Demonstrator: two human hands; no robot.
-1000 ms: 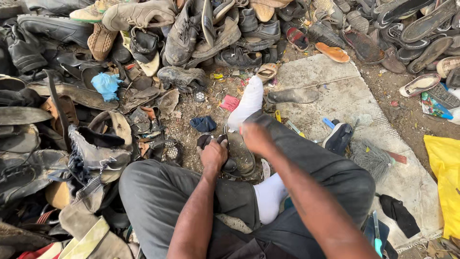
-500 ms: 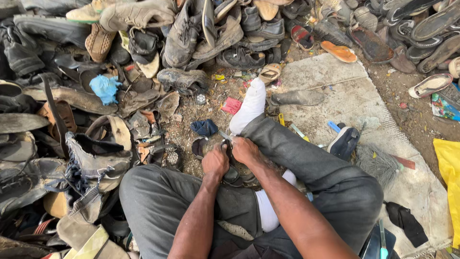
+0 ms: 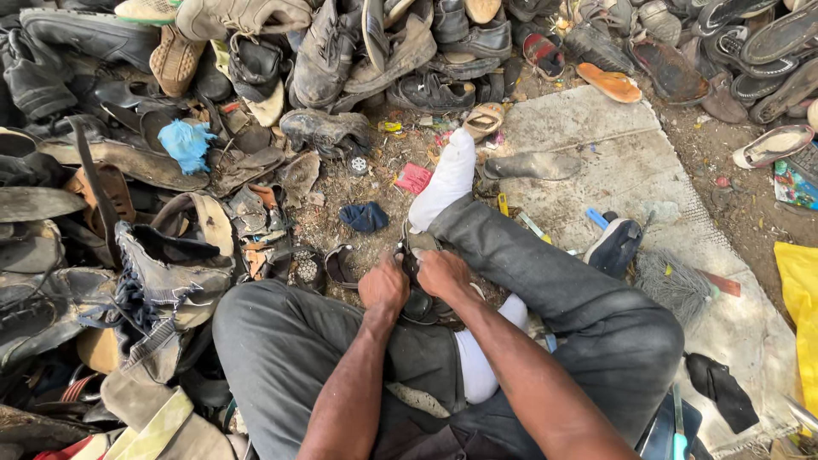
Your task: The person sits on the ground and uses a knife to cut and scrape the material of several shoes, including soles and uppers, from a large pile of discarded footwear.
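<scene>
I sit cross-legged on the ground in dark grey trousers and white socks (image 3: 447, 179). My left hand (image 3: 383, 287) and my right hand (image 3: 441, 273) are side by side between my legs, both closed on a black sandal (image 3: 417, 302) that rests by my ankle. A loose dark strap (image 3: 336, 266) curves out from under my left hand. The sandal is mostly hidden by my fingers.
A large heap of worn shoes and boots (image 3: 341, 43) fills the left and top. A grey mat (image 3: 613, 170) lies to the right with a dark shoe (image 3: 615, 245) and a brush (image 3: 677, 285). A yellow sack (image 3: 801, 298) sits at the right edge.
My right hand has come down from my knee to join the left hand on the sandal. Both hands now sit closer together over it.
</scene>
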